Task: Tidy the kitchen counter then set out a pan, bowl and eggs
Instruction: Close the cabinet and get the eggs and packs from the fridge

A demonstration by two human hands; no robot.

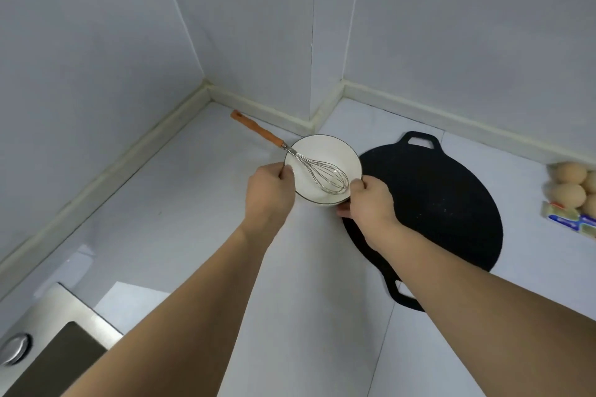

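A: Where is the bowl [322, 167] right now?

B: It sits between both hands, toward the far middle of the white desk [180, 190], just left of the black pan [445, 203]. The left hand [269, 193] grips its left rim, fingers [285, 169] curled shut over the edge. The right hand [371, 201] grips the right rim, thumb on top and fingers wrapped underneath. I cannot tell whether the bowl rests on the desk or is held just above it.

A: Anything inside it?

B: A wire whisk [325, 176] lies in it, the wire head at the bottom right, the orange handle sticking out over the far left rim toward the wall corner.

A: And the pan?

B: Flat, round, with a loop handle at the far end and another at the near end. The right forearm crosses over its left part.

A: The eggs?

B: The eggs [569, 184] are at the right edge, well right of the pan, in a clear wrapper with a printed label. A steel sink [61, 329] shows at the near left.
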